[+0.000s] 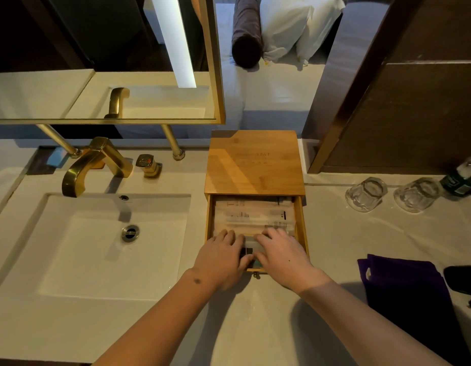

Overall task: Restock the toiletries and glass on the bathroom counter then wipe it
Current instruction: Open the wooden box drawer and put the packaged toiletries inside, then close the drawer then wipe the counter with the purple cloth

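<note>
- Both my hands are down in the open drawer (300, 220) of the bamboo amenity box (255, 165); left hand (223, 257) and right hand (280, 256) lie flat, fingers spread, pressing on the wrapped toiletry packets (252, 215). Nothing clamped in either grip, just palms and fingertips on top.
- Risk one: those packets look like slick, crinkly paper sleeves stacked in layers. Push unevenly and I'd expect one to ride up, catching the box's top edge when the drawer slides shut.
- Risk two: the box is smooth wood on a smooth white surface (255, 326). Shove the drawer hard and the whole box may skate back toward the wall.
- Risk three: two clear tumblers (366, 194) stand upside down just right of the box, thick faceted glass. A wide elbow swing on that side could knock them together.
- The folded purple cloth (403, 286) waits near the right edge, soft and matte, untouched; wiping looks not yet begun.
- The brass tap (94, 165) and square basin (118, 241) sit left, well apart from the work.
</note>
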{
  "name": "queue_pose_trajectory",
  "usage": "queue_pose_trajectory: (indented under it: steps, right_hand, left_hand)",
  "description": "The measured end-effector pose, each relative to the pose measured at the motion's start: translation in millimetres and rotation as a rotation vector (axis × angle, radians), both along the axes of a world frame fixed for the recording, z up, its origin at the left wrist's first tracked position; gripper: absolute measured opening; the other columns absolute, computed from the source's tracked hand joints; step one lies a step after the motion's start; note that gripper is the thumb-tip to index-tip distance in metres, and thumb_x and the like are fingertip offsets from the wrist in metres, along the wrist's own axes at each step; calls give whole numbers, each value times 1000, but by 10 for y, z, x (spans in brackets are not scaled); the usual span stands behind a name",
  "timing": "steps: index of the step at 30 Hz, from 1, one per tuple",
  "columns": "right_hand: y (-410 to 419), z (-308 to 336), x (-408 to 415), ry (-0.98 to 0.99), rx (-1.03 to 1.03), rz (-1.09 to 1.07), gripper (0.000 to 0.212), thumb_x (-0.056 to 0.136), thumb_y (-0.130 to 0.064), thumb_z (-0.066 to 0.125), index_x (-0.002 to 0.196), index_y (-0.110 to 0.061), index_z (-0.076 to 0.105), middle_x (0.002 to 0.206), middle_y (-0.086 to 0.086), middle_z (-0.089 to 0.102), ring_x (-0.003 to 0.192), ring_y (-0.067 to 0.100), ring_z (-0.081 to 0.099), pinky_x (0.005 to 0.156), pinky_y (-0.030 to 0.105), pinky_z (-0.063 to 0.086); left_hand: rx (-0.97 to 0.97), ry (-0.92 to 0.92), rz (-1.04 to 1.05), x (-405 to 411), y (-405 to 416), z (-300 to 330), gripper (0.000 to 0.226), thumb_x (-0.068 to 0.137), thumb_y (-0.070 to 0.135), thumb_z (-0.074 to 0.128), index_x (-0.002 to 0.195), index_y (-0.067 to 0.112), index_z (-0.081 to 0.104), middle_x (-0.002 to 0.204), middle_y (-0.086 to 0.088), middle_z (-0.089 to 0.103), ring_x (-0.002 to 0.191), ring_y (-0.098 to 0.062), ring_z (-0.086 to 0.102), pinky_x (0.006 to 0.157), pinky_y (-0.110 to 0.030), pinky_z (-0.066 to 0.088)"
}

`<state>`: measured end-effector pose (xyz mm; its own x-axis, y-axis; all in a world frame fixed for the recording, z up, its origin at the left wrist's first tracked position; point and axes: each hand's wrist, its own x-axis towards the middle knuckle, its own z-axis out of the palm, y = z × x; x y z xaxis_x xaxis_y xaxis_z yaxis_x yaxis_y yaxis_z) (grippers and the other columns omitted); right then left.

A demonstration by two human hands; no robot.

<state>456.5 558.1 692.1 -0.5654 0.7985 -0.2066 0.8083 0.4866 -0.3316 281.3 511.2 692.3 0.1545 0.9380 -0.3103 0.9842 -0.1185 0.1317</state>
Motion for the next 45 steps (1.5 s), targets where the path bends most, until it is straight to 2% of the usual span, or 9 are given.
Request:
queue_pose_trajectory:
  steps: [6, 10, 14, 17, 22, 25, 29, 40, 45]
  right_hand:
    - [-153, 53, 329, 196, 84, -116, 41, 95, -50, 57, 129, -28, 61, 128, -10, 55, 122, 11, 49, 101, 30, 44]
    - [-451, 5, 464, 395, 92, -155, 13, 95, -38, 60, 88, -27, 62, 84, -15, 59, 77, 2, 58, 67, 20, 55]
    - [-763, -68, 258, 409, -46, -244, 19, 95, -40, 65, 78, -32, 62, 59, -20, 52, 54, -7, 54, 52, 5, 42]
    - [-896, -145, 103, 306, -67, -308, 16, 89, -49, 70, 89, -34, 69, 68, -20, 63, 55, -9, 50, 52, 1, 31]
    - [-958, -166, -44, 317, 36, -339, 26, 75, -28, 88, 87, -29, 65, 68, -15, 70, 55, -7, 57, 54, -8, 18]
    - [-987, -230, -39, 295, 71, -313, 35, 72, -31, 89, 94, -35, 62, 73, -16, 69, 60, -1, 65, 56, 2, 32]
    - [-999, -306, -46, 302, 57, -316, 48, 63, -37, 90, 105, -41, 67, 95, -23, 72, 74, -3, 69, 61, 14, 55]
    - [-790, -270, 24, 410, 103, -168, 32, 75, -16, 87, 99, -33, 75, 90, -17, 75, 83, -6, 67, 82, 2, 44]
    - [-713, -363, 63, 446, 122, -162, 17, 84, -21, 81, 99, -28, 77, 90, -12, 76, 83, -2, 69, 82, 5, 48]
  left_hand:
    - [304, -317, 190, -192, -373, 65, 55, 95, 50, 47, 138, 16, 55, 144, -6, 55, 136, -25, 47, 114, -39, 41]
    - [305, -322, 264, -439, -192, 165, 47, 98, 35, 49, 141, 17, 53, 147, -7, 52, 137, -25, 46, 111, -45, 44]
    - [307, -210, 176, -549, 646, 397, 50, 103, 32, 44, 151, 18, 43, 156, -10, 43, 144, -29, 37, 115, -44, 35]
    - [108, -113, 182, -641, 1192, 420, 59, 106, 45, 28, 160, 24, 19, 170, -7, 14, 157, -27, 8, 124, -46, 16]
    - [29, -57, 116, -778, 1454, 219, 69, 105, 53, 20, 162, 21, 2, 171, -6, -6, 157, -24, -8, 125, -45, 4]
    - [25, -87, 145, -755, 1420, 123, 72, 103, 57, 17, 161, 21, -5, 170, -5, -13, 156, -24, -16, 125, -47, 0]
    - [2, -55, 188, -667, 1478, 117, 73, 103, 56, 16, 161, 19, -9, 170, -7, -16, 155, -26, -19, 126, -49, -1]
    - [-25, -34, 194, -621, 1448, 148, 72, 104, 55, 17, 160, 19, -11, 169, -8, -19, 155, -26, -20, 125, -48, 1]
    - [-33, -73, 178, -648, 1452, 237, 67, 106, 48, 18, 161, 18, -5, 170, -9, -14, 156, -26, -16, 125, -47, 3]
